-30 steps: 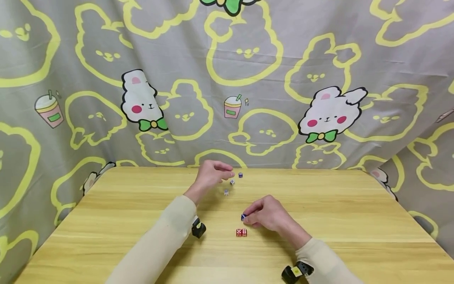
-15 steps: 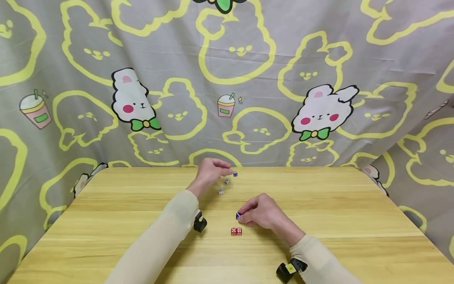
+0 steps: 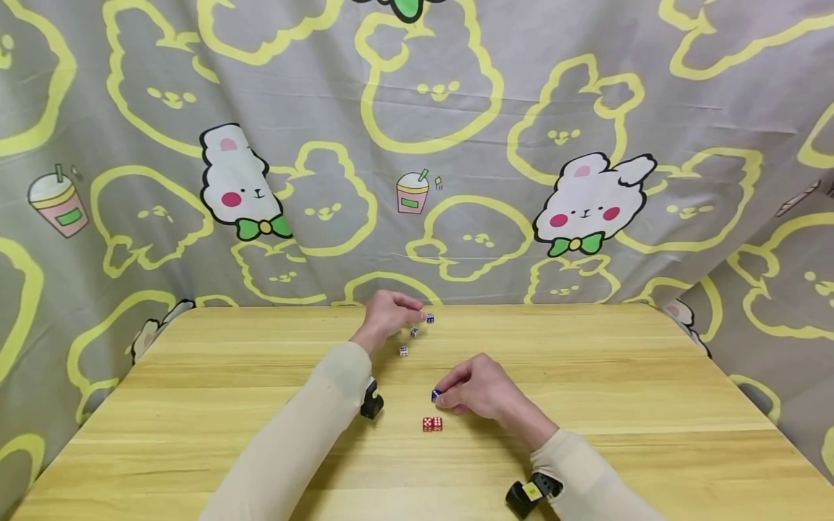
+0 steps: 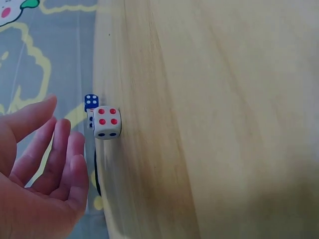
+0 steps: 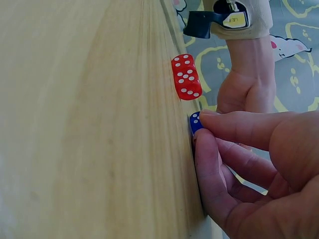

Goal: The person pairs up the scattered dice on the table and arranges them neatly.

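In the head view my left hand (image 3: pixel 389 316) reaches to the far side of the table, fingertips right by a blue die (image 3: pixel 430 318). Two white dice, a farther one (image 3: pixel 414 332) and a nearer one (image 3: pixel 404 352), lie just below that hand. The left wrist view shows its thumb and fingers apart with nothing between them, beside the nearer white die (image 4: pixel 107 122). Closer to me, my right hand (image 3: pixel 483 388) pinches another blue die (image 5: pixel 195 121) between thumb and forefinger. Two red dice (image 3: pixel 432 425) sit side by side just in front of it.
Both hands work over a light wooden table (image 3: pixel 619 391). A grey curtain (image 3: pixel 469 282) with yellow cartoon outlines hangs right behind the table's far edge. Black wrist cameras, one on the left (image 3: pixel 372 401) and one on the right (image 3: pixel 523 499), stick out from the sleeves.
My left hand has moved slightly right, closer to the far blue die. The right hand keeps its pinch on the near blue die. The head view has turned a little to the right.
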Demonstrator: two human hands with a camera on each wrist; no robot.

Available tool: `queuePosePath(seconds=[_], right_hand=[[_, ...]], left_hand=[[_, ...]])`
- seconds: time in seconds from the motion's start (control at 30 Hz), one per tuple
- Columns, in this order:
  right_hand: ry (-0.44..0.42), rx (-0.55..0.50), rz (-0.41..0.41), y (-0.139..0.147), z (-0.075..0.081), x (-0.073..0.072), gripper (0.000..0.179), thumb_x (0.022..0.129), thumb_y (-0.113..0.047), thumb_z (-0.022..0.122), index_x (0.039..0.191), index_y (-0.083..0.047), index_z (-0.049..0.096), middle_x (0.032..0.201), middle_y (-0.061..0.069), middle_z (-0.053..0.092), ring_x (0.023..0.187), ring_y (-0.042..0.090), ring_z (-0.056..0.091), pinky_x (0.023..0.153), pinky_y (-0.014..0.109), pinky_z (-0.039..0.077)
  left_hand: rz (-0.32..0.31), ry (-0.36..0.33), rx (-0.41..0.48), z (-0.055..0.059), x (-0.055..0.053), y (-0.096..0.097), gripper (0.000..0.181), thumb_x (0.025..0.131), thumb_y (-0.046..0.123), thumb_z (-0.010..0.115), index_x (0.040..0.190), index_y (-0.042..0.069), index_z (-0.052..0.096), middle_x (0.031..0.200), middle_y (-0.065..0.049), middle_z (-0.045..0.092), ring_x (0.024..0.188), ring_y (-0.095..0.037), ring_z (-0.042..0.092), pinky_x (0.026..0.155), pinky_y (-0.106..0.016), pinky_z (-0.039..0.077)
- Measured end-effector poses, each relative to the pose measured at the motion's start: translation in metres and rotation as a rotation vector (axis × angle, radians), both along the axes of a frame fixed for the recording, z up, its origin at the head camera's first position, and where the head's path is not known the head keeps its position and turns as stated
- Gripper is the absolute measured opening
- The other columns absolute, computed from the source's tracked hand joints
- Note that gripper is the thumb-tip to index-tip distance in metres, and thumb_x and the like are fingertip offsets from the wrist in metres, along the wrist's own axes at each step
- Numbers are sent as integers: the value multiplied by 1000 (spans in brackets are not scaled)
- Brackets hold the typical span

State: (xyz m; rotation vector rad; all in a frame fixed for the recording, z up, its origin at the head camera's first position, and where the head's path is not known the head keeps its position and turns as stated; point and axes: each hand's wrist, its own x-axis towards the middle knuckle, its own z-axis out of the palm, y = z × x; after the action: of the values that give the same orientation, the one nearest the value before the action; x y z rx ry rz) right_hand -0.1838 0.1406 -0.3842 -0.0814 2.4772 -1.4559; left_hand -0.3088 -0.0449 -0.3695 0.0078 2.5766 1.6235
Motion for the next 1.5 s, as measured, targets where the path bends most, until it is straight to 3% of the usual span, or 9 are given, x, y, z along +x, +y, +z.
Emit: queuePosePath(seconds=[0.13,0.47,0.73,1.2,1.5], right_hand=[[-3,-2,1,-1,0,0,11,83,-5,89,92,-4,82,84,5,81,70,13,73,67,31,63],[-7,-4,1,1,0,0,11,83,-6,89,92,-4,83,84,5,81,69,14,73,67,32,63],[-9,-16,2,1,-1,-1,12,83,-6,89,92,-3,83,85,6,81,69,13,72,66,31,63],[-14,1,-3,0,0,-1,10,83,-6,89,91,-5,83,84,4,80,68,13,71,66,31,62],[-8,-1,-7,0,-1,-2,11,81,-6,90,91,-4,83,82,4,80,66,12,71,65,30,62]], left_hand=[[5,-2,-27,-2,-4,2,25,86,14,89,109,8,83,116,-7,81,110,-26,73,104,-43,54],[25,-22,-98,-11,-8,8,22,82,15,92,103,11,85,121,-8,80,124,-29,67,114,-45,49],[-16,5,-159,-11,-13,15,21,81,14,93,99,10,85,118,-8,80,121,-28,67,107,-41,54],[45,-10,-207,-11,-12,23,17,81,13,93,96,11,85,118,-8,79,113,-28,68,101,-41,57],[56,18,-242,-10,-10,28,15,83,14,92,96,11,85,120,-9,79,125,-32,64,115,-45,49]])
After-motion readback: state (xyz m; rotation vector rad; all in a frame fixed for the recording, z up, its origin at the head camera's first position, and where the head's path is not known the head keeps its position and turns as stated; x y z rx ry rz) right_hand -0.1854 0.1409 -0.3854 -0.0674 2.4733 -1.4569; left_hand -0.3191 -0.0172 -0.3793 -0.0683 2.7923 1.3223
